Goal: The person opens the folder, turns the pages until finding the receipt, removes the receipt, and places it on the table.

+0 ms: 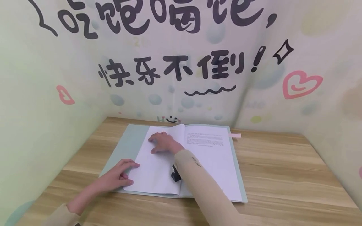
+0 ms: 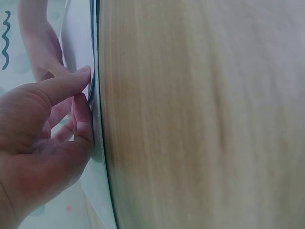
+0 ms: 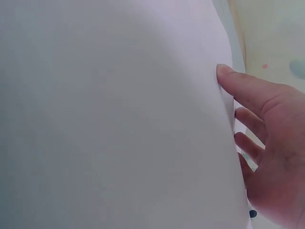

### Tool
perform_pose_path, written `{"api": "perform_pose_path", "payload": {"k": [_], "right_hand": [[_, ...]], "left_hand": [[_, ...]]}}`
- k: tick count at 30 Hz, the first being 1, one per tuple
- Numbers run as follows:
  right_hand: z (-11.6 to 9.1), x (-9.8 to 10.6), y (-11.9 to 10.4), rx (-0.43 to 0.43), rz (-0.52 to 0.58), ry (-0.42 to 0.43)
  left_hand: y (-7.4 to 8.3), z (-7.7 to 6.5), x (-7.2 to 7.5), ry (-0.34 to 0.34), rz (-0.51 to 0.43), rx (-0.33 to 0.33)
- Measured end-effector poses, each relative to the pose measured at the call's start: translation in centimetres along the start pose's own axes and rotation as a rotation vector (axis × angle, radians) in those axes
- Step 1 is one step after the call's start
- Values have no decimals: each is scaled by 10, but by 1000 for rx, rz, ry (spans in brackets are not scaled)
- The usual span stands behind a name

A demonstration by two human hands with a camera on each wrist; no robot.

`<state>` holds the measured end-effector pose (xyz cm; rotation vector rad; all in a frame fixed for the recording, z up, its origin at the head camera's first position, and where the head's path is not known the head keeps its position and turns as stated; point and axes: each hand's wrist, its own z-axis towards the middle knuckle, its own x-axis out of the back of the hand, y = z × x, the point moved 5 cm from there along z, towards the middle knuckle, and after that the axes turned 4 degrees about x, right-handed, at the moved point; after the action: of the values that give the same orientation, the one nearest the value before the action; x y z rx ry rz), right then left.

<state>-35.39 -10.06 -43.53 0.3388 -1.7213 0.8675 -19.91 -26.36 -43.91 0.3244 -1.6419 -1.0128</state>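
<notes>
A pale blue-green folder (image 1: 128,141) lies spread on the wooden table, with white sheets inside. Its left-hand page (image 1: 158,179) looks blank, while the right-hand page (image 1: 207,166) has printed lines near the top. My left hand (image 1: 117,176) rests at the left edge of that blank page, fingers and thumb apart on the paper. Higher on the same page, my right hand (image 1: 164,142) touches the sheet with spread fingers. In the right wrist view its thumb (image 3: 238,83) lies on the white paper (image 3: 119,119); the contact of the other fingertips is partly hidden.
A pink tab (image 1: 234,135) sticks out at the folder's upper right. Beside the right sleeve sits a small black device (image 1: 176,175). The wooden tabletop (image 1: 282,175) extends to both sides, and walls with lettering (image 1: 175,69) stand behind and beside it.
</notes>
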Motion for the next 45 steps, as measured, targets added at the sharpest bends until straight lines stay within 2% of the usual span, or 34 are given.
{"api": "perform_pose_path", "payload": {"k": [5,10,16,21,26,33,38,45], "right_hand": [[-6,10,4,53,34,33],[-20,30,11,31,97,92],[-45,58,36,29,103,185],[-69,80,56,34,180,246],[-88,94,78,70,216,297],[-112,102,105,23,239,365],[-129,101,119,-29,243,393],[-149,92,136,-29,248,423]], "left_hand": [[2,1,-1,-9,10,35],[4,0,-2,-11,15,57],[3,-2,-2,-2,27,65],[2,-2,0,5,28,66],[4,-1,-2,0,21,62],[0,-1,-3,-1,27,74],[-1,0,-3,-3,27,83],[-1,0,-4,-5,26,86]]}}
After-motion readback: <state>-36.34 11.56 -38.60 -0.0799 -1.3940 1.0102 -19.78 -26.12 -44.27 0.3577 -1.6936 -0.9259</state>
